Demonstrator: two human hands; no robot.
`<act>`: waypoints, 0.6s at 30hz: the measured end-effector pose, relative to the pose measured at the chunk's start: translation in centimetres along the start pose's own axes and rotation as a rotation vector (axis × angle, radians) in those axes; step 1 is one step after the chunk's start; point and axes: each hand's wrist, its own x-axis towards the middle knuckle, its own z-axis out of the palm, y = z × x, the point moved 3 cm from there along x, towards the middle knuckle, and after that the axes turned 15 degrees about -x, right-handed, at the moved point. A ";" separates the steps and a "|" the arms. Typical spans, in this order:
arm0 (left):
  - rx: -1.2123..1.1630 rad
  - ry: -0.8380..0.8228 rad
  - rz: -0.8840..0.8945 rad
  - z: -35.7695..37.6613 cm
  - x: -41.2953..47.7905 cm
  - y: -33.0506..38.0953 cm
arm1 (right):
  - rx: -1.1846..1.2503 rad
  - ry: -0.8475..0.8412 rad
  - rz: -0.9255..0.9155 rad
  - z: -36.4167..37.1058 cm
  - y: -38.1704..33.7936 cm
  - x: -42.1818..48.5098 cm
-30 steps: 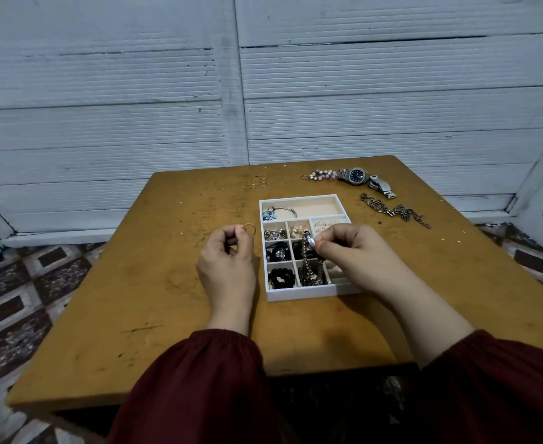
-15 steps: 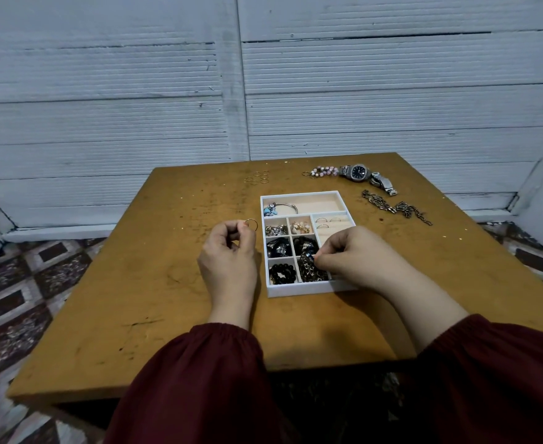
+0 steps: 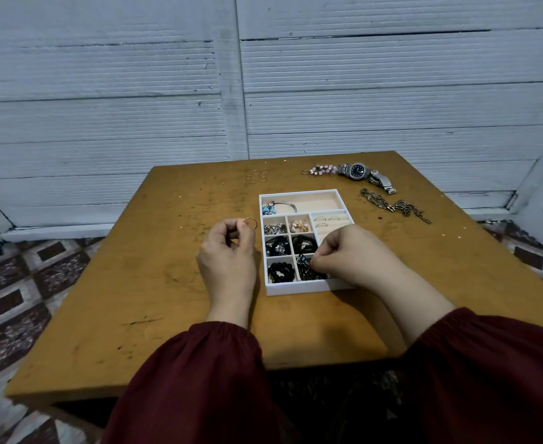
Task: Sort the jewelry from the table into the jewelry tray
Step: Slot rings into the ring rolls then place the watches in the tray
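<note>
The left hand point(image 3: 228, 251) is hovering over the wooden table point(image 3: 135, 283) just left of the white jewelry tray point(image 3: 299, 289), with its fingers curled. It is pinching a thin gold ring point(image 3: 251, 222) between thumb and forefinger, and the ring is sticking up above the fingertips, clear of the tray's left wall.

The right hand point(image 3: 348, 254) is lying over the tray's near right part with its fingers curled in. Its fingertips are pinching a dark chain point(image 3: 305, 263) that is sitting in the compartment directly under them, beside a compartment of black beads point(image 3: 281, 272).

Beyond the right hand's knuckles, three rings point(image 3: 326, 218) are sitting in the slotted section. A bangle with blue charms point(image 3: 278, 206) is lying in the long compartment farthest from both hands.

Well beyond the left hand, a cluster of thin rings point(image 3: 257, 176) is lying loose on the table. Far past the right hand, a pink beaded bracelet point(image 3: 323, 169) is touching a steel wristwatch point(image 3: 358, 170). A link chain point(image 3: 395, 206) is lying to the right of the tray.
</note>
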 end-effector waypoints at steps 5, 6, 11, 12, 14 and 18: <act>0.002 -0.013 0.001 0.0 0.0 0.0 | -0.038 0.010 0.006 0.1 0.0 0.2; 0.004 -0.013 0.000 0.0 0.0 0.0 | -0.037 0.009 0.003 0.0 0.0 0.3; -0.001 -0.009 -0.006 0.0 0.0 0.0 | -0.013 0.007 -0.005 -0.1 0.4 0.1; 0.001 -0.009 -0.005 0.0 0.0 0.0 | 0.000 0.024 -0.009 -0.2 0.5 0.1; 0.006 -0.014 -0.001 0.1 0.0 0.1 | 0.075 0.077 -0.016 -0.4 0.7 0.0; 0.032 -0.062 0.044 0.3 -0.3 0.4 | 0.234 0.204 0.001 -1.3 1.1 -0.2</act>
